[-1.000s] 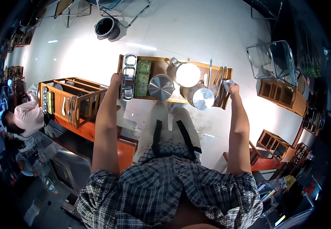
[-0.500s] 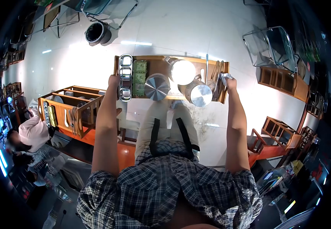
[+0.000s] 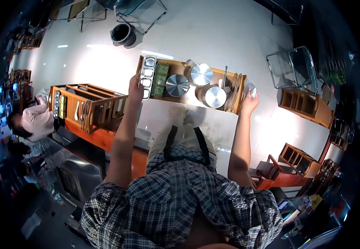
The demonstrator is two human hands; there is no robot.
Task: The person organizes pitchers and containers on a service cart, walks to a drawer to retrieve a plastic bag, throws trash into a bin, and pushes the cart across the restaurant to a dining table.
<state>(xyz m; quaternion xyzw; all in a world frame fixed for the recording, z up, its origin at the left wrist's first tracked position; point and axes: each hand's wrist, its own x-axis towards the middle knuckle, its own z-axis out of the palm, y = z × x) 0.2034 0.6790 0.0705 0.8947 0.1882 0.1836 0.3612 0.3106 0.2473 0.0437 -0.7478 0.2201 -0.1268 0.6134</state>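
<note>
A: Where is the wooden rack (image 3: 180, 68)?

B: Out in front of the wearer, over the pale floor (image 3: 213, 37), spanning the room between two hands. The left hand (image 3: 135, 86) has its fingers gripping the left end.

A: And the right hand (image 3: 250, 101)?

B: At the right end, fingers closed on a crumpled pale wrap (image 3: 251, 88). I cannot tell how firmly they also hold the wood.

A: What sits along the edges?

B: A steel compartment tray (image 3: 148, 77) runs along the left edge, with a green molded carton (image 3: 160, 79) just beside it. Thin slats (image 3: 234, 93) fill the right end. A long-handled utensil (image 3: 225, 74) pokes past the far edge.

A: And the middle?

B: Three round steel vessels: the left one (image 3: 177, 85) near the carton, the far one (image 3: 201, 74) towards the far edge, the near one (image 3: 215, 97) by the near edge.

A: Any room around it?

B: Floor stretches beyond the far edge, up to a dark bin (image 3: 123, 34) at the upper left. A metal-framed chair (image 3: 294, 68) stands well apart on the right. On the left, a second rack (image 3: 72, 108) on an orange bench (image 3: 89, 137) comes near the left forearm.
</note>
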